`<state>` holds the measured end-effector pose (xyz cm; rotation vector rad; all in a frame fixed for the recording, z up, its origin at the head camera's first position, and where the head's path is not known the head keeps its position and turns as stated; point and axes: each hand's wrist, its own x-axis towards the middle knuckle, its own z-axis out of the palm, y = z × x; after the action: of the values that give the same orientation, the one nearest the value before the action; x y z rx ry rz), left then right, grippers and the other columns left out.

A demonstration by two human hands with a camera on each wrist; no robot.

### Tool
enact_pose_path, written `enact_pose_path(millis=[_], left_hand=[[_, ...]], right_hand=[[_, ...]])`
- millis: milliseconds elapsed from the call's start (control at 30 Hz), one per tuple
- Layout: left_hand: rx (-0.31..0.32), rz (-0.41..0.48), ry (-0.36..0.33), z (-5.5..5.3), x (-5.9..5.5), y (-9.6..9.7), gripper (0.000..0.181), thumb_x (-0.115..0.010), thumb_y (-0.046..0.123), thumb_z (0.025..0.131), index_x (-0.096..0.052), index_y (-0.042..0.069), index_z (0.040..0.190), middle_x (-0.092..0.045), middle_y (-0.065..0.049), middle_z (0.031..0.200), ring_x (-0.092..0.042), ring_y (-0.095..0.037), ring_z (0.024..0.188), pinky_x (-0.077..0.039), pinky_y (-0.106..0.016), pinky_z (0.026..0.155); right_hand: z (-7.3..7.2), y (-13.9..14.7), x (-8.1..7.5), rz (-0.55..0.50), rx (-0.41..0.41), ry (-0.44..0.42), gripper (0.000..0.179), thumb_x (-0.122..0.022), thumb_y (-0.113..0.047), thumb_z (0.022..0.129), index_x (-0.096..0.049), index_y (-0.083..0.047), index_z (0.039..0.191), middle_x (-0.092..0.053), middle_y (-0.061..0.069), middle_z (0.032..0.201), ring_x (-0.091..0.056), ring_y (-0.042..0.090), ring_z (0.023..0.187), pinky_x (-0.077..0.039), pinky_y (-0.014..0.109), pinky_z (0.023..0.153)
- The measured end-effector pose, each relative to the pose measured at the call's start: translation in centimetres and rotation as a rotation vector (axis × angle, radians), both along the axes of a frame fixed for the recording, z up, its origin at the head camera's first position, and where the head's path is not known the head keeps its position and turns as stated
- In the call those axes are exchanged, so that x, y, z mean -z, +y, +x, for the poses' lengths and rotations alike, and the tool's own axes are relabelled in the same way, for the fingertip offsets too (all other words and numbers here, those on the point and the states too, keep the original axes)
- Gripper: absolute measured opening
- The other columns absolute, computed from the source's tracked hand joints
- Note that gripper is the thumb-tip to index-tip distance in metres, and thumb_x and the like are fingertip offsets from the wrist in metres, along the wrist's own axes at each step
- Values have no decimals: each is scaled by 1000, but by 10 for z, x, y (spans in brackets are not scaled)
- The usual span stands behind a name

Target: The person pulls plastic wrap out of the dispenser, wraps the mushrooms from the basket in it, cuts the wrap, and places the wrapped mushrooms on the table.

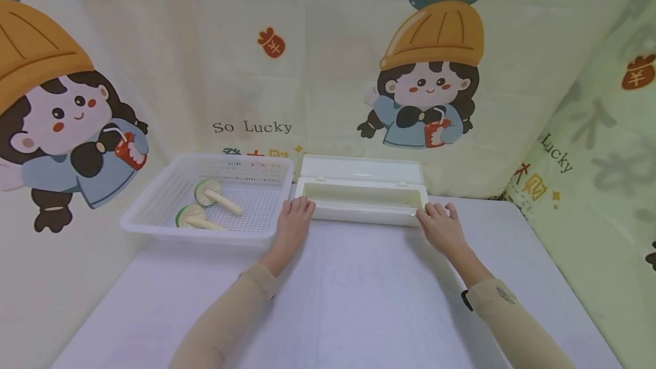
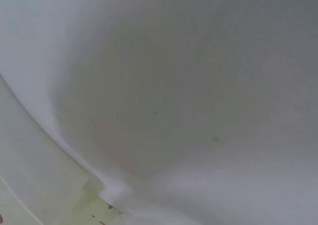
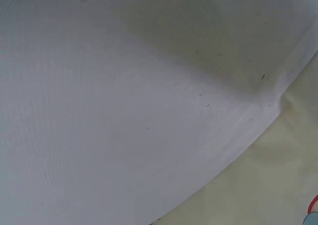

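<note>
In the head view, a long white box stands on the white-covered table, its lid swung up and back. Nothing shows inside the part of it I can see. My left hand holds the box's left front corner, fingers bent over the edge. At the opposite end, my right hand grips the right front corner. Both thumbs are hard to make out. The wrist views catch only white cloth and a bit of the patterned backdrop, with neither hand in them.
Left of the box, close to it, sits a white perforated plastic basket. Two mushroom-shaped pieces lie in it, a rear one and a front one, with cream stems and green-edged caps. A cartoon-printed cloth hangs behind the table.
</note>
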<state>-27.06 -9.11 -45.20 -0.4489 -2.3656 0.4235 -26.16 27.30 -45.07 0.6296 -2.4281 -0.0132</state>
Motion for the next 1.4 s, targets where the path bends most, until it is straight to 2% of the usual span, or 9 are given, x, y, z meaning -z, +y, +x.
enact_pose_path(millis=[100, 233, 433, 533, 767, 900, 1000, 1133, 1400], left_hand=[[-1, -8, 9, 3, -1, -1, 10, -44, 9, 87, -43, 11, 96, -36, -4, 91, -34, -19, 84, -29, -33, 78], [19, 6, 17, 9, -2, -4, 10, -38, 8, 87, -43, 11, 95, -35, -4, 90, -34, -19, 83, -29, -33, 77], [89, 75, 70, 16, -3, -9, 22, -24, 3, 87, -44, 9, 92, -36, -6, 87, -36, -22, 80, -30, -33, 73], [123, 105, 106, 18, -3, -11, 26, -19, 2, 88, -45, 8, 89, -36, -6, 84, -36, -22, 77, -30, -34, 70], [165, 141, 154, 23, -4, -12, 24, -23, 4, 87, -46, 7, 86, -37, -6, 81, -37, -22, 73, -30, -34, 67], [181, 153, 152, 26, -4, -12, 23, -24, 4, 87, -47, 8, 86, -38, -6, 81, -38, -23, 74, -31, -34, 66], [183, 149, 136, 28, -3, -12, 25, -22, 3, 88, -47, 7, 87, -38, -6, 82, -38, -23, 75, -31, -33, 67], [188, 149, 132, 31, -2, -13, 24, -23, 3, 89, -47, 7, 87, -39, -7, 82, -38, -23, 74, -31, -33, 67], [174, 136, 84, 37, -4, -14, 12, -38, 5, 87, -49, 8, 90, -41, -6, 84, -38, -22, 76, -31, -33, 68]], right_hand=[[5, 1, -1, 18, 6, -29, 10, -45, -20, 92, -48, -12, 88, -41, 6, 81, -43, 28, 85, -26, 50, 83], [12, 1, -3, 23, -6, -40, 24, -31, -25, 99, -47, -11, 88, -42, 6, 83, -43, 28, 85, -25, 52, 84], [18, 1, -3, 31, -31, 3, 29, -24, -27, 98, -45, -10, 86, -42, 7, 82, -43, 29, 84, -26, 53, 82], [21, 1, -2, 36, -26, 3, 40, -13, -32, 100, -45, -11, 86, -42, 6, 82, -43, 28, 84, -27, 52, 82], [30, 1, -1, 28, -26, -13, 48, -7, -37, 100, -46, -12, 87, -45, 7, 84, -45, 29, 85, -27, 54, 82], [33, 2, 0, 27, -25, -2, 53, -1, -39, 98, -46, -12, 87, -45, 7, 83, -45, 29, 84, -27, 53, 82], [34, 3, 0, 23, -29, 9, 35, -20, -31, 100, -46, -13, 87, -46, 7, 83, -45, 29, 84, -27, 53, 82], [36, 4, -1, 22, -40, 20, 8, -43, -19, 88, -47, -12, 87, -45, 7, 83, -45, 29, 84, -27, 53, 81], [41, 5, -1, 29, -42, 26, 13, -38, -21, 91, -47, -12, 88, -47, 8, 84, -46, 30, 85, -27, 53, 82]])
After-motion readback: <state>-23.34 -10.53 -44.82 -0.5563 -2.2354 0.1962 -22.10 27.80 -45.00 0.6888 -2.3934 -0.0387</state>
